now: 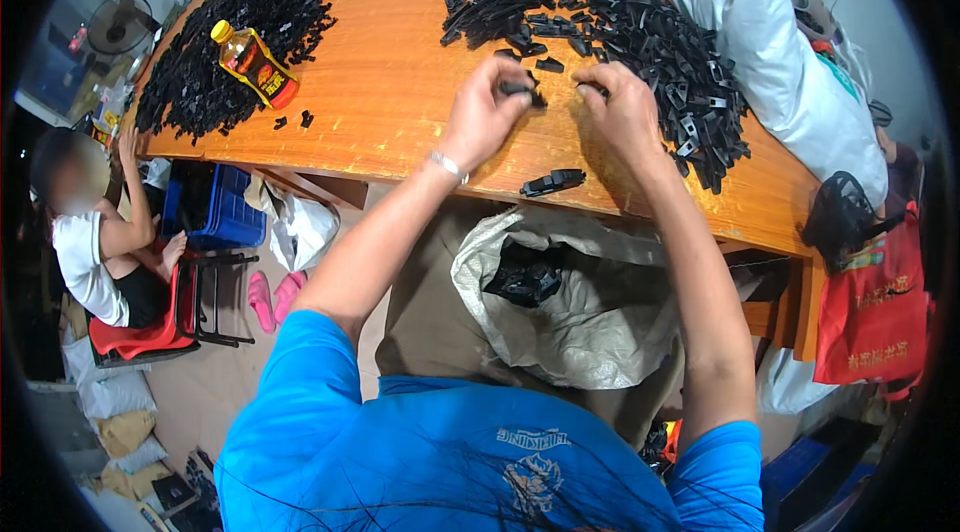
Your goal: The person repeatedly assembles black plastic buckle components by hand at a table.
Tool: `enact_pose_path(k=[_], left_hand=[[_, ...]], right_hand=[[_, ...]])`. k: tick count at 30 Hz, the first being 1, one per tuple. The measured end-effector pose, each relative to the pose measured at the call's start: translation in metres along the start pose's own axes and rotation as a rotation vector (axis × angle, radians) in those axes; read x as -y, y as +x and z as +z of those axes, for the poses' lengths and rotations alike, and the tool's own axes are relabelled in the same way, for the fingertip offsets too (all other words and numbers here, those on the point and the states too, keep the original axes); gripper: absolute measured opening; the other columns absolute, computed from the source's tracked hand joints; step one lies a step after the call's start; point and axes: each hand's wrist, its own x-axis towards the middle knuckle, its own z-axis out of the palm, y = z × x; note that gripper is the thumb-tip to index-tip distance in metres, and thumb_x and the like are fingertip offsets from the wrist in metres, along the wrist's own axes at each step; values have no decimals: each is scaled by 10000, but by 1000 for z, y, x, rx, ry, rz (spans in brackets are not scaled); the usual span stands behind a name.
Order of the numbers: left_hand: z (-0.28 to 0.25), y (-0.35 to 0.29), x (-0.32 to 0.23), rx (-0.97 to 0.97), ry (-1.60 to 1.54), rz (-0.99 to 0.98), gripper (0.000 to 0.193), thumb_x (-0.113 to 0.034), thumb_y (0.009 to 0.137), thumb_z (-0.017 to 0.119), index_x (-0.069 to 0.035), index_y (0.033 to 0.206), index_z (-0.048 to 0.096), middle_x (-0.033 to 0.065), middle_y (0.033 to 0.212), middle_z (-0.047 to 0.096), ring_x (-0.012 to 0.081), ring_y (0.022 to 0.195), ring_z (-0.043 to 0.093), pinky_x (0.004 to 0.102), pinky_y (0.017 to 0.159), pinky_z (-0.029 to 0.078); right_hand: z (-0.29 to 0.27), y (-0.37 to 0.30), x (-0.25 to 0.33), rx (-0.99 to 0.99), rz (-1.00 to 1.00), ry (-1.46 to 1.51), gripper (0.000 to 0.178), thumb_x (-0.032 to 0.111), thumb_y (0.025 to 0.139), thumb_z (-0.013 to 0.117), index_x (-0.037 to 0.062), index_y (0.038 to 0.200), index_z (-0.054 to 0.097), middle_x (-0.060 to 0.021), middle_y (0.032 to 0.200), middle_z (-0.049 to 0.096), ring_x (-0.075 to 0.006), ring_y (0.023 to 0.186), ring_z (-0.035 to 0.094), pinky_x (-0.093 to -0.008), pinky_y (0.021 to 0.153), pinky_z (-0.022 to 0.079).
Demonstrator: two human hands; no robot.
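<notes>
Over the wooden table (pixel 400 62), my left hand (pixel 484 114) is closed on a small black plastic part (pixel 520 89), pinched between thumb and fingers. To its right, my right hand (pixel 622 110) pinches something dark and small at its fingertips, mostly covered by the fingers. The two hands are apart. A single black plastic piece (pixel 553 182) lies by the table's near edge, below them. Just beyond the hands spreads a heap of black plastic pieces (pixel 690 72), running down along the right side of my right hand. An open white woven sack (pixel 610 332) below the edge holds black pieces.
Another black heap (pixel 230 52) covers the table's left, with a yellow-capped bottle (pixel 255 67) on it. White sacks (pixel 790 62) lean at the right, above a red bag (pixel 875 307). At left, a person (pixel 100 242) sits near a blue crate (pixel 212 204) and pink slippers (pixel 262 302).
</notes>
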Motion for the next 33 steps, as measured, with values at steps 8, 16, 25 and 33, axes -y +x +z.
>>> enact_pose_path(k=[8,16,25,33], left_hand=[[-7,-39,-40,54,469,165,295,-8,861,795,-44,1148,735,113,1071,738,270,1055,679,391,897,570],[-8,-57,-52,193,302,286,217,-86,842,829,-33,1031,737,116,919,710,312,890,679,403,775,533],[-8,-63,-62,359,299,-181,190,-158,974,787,-23,897,678,-39,755,609,47,692,506,257,611,446],[-12,-52,-49,477,59,-383,213,-204,1022,752,-23,930,688,-59,780,620,33,717,508,244,624,448]], right_hand=[[-5,-37,30,223,322,639,152,77,926,765,6,1060,766,-70,843,768,-126,703,674,-301,658,534],[-25,-59,52,420,655,1128,136,99,1032,669,-23,1091,653,-90,823,748,-68,535,587,-228,466,451],[-38,-69,55,143,-66,373,242,-21,923,642,44,1144,717,-174,1073,688,-423,988,688,-454,836,572],[-28,-70,54,186,-136,200,288,15,881,747,38,1164,698,-160,1112,681,-374,949,709,-430,788,582]])
